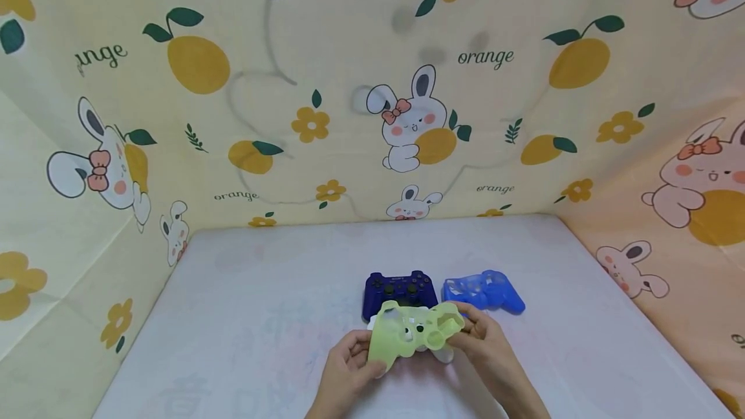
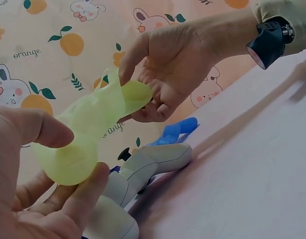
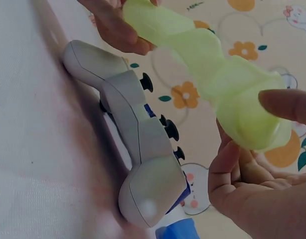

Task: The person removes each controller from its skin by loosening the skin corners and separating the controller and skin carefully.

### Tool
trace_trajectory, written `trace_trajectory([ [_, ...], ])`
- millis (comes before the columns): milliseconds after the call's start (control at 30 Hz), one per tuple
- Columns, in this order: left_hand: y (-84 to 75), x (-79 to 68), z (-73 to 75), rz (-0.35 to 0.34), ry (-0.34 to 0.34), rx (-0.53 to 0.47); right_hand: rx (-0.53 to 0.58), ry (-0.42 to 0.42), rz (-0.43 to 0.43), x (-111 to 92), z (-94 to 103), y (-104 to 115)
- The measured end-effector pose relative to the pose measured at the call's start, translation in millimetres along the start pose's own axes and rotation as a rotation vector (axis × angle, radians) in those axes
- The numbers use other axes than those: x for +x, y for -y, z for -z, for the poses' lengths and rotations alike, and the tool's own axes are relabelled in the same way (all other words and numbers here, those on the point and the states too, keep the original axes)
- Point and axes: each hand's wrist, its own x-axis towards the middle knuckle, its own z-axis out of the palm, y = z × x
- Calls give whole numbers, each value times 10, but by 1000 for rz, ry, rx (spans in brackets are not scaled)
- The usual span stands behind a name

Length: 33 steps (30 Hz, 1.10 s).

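Observation:
A pale yellow-green silicone controller cover (image 1: 401, 335) is held up between both hands. My left hand (image 1: 351, 367) pinches its left grip end between thumb and fingers. At the other end my right hand (image 1: 485, 341) pinches the cover's right grip. Just beneath it a white game controller (image 3: 158, 184) lies on the table, apart from the cover and mostly hidden by it in the head view. The cover (image 2: 83, 129) looks thin and hollow, with nothing seen inside it.
Behind the cover lies a dark blue game controller (image 1: 401, 286). To its right sits a blue silicone controller cover (image 1: 483, 291). The white table (image 1: 244, 315) is bordered by patterned cloth walls (image 1: 326, 167) at the back and sides.

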Motion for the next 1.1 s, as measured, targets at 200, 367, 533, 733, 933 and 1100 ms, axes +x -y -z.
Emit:
trace_trajectory([
  [200,4,20,-20,47,-61,34,31,20,13,4,-9,-2],
  [367,-7,30,-13,25,-121,59,-34,-9,-11,11,-14,-17],
  [533,-15,33,-1,-10,-220,34,-76,5,9,21,-5,-31],
  [733,-10,27,-7,-34,-273,39,-72,19,38,21,0,-45],
  [933,-11,13,-23,-58,-313,34,-66,-41,-31,20,-27,-43],
  [1100,-15,8,-32,-65,-361,37,-71,-120,-101,21,-64,-38],
])
